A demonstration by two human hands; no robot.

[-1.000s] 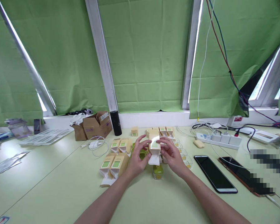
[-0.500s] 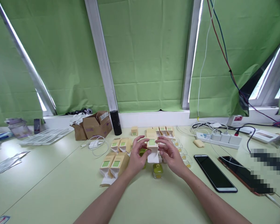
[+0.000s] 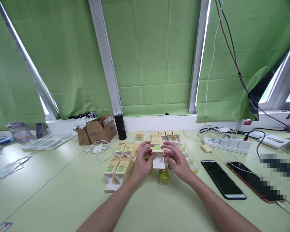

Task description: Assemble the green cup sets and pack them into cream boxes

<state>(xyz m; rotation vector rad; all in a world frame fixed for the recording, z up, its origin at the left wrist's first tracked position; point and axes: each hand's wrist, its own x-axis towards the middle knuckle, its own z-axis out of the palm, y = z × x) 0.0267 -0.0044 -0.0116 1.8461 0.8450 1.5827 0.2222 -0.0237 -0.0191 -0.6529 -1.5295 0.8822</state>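
Between my left hand (image 3: 143, 161) and right hand (image 3: 179, 161), I pinch a flap-open carton (image 3: 157, 141), contents hidden; nearer me stands a green-topped jar (image 3: 163, 176).

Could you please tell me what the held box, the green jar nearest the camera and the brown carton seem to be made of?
Box: matte card, probably, given its folded white flap. Green jar: glossy glass or clear plastic, see-through near its base; I can't tell which. Carton: dull cardboard, likely, from its stiff folds.
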